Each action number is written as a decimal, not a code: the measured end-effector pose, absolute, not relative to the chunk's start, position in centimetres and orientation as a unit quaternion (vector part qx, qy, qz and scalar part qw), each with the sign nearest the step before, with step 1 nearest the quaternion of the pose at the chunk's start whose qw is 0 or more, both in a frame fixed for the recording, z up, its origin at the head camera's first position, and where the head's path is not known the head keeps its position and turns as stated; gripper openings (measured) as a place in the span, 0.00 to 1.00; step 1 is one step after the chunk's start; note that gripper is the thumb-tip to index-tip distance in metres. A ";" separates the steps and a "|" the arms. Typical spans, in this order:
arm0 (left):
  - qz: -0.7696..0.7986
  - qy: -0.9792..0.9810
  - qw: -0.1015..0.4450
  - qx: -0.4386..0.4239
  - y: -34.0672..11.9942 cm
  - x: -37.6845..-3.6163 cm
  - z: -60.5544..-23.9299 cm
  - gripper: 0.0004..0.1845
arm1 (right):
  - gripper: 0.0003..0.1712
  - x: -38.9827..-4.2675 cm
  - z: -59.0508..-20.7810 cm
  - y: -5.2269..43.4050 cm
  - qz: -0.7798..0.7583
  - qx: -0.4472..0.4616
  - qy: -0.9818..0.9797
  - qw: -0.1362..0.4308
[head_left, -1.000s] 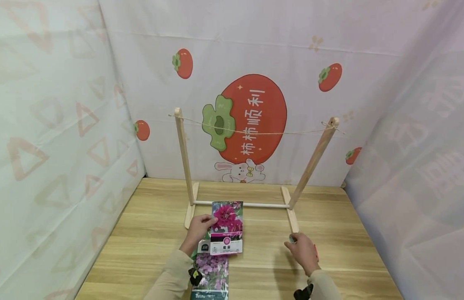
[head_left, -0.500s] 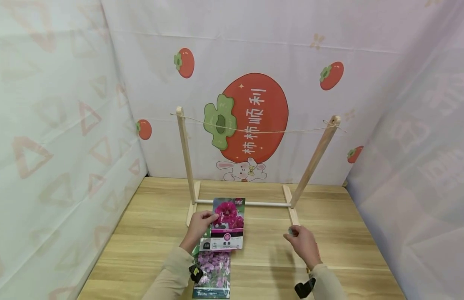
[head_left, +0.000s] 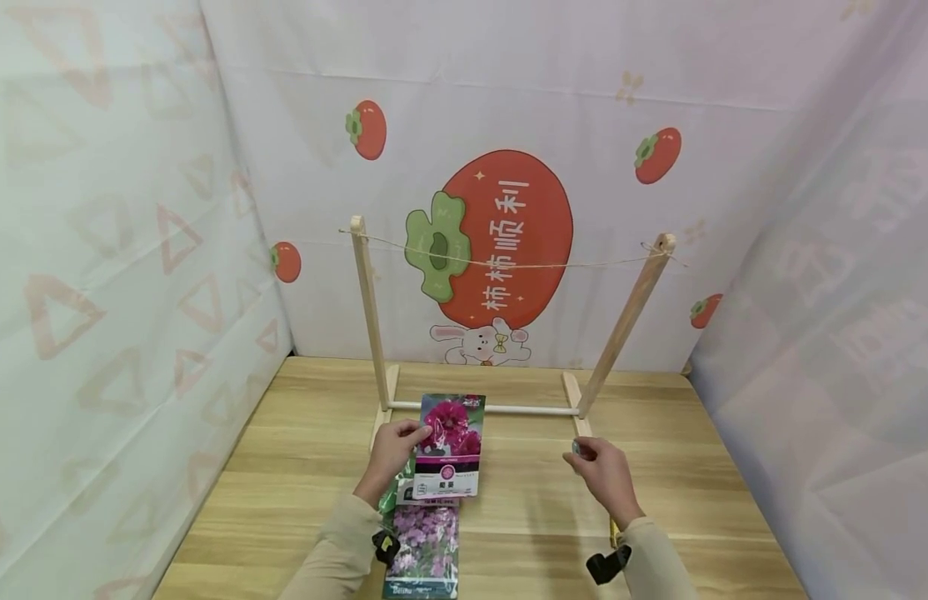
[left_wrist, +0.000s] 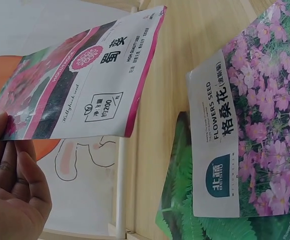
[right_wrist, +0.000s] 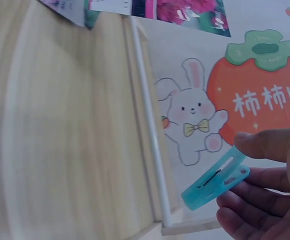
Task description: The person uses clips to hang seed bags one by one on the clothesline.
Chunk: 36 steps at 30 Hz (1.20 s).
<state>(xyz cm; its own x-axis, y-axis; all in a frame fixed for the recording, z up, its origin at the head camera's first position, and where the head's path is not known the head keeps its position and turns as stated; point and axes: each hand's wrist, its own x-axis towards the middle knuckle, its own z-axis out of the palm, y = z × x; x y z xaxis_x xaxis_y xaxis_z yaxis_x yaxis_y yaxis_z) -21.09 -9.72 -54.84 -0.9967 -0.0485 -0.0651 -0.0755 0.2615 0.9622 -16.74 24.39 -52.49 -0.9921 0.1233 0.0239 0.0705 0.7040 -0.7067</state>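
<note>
Pinching the hollyhock packet (head_left: 451,442) at its left edge, the left hand (head_left: 391,454) holds it raised above the tabletop (head_left: 284,508), left of centre. In the head view, the upper part of the packet overlaps the white rod (head_left: 535,410). The right hand (head_left: 608,482) grips a turquoise clip (right_wrist: 210,190), thumb on one arm, fingers at the other; the clip is apart from the packet. A purple flower packet (head_left: 422,550) lies on the tabletop near the front edge, left of centre, overlapping a green packet (left_wrist: 185,185). The wooden stand (head_left: 370,325) is upright toward the back edge. A string (head_left: 539,266) spans its two posts, sagging slightly.
</note>
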 end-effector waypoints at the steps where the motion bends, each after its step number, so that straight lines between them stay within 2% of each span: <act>1: 0.604 0.796 0.008 -0.034 -9.8 -21.1 -54.8 0.11 | 0.21 -16.9 -52.3 24.4 0.383 -0.049 -0.922 0.039; 6: 0.598 0.801 0.006 -0.006 -9.8 -21.0 -54.6 0.11 | 0.21 -17.7 -51.4 24.3 0.394 -0.040 -0.916 0.062; 13: 0.602 0.798 0.005 -0.023 -9.8 -21.0 -54.1 0.10 | 0.21 -18.0 -50.5 24.1 0.416 -0.043 -0.906 0.065; 29: 0.604 0.796 -0.046 -0.001 -10.4 -21.6 -52.4 0.10 | 0.19 -19.0 -47.6 23.6 0.431 -0.020 -0.899 0.079; 36: 0.612 0.789 -0.040 -0.006 -10.6 -21.8 -51.5 0.11 | 0.20 -19.3 -46.7 23.4 0.418 -0.011 -0.903 0.096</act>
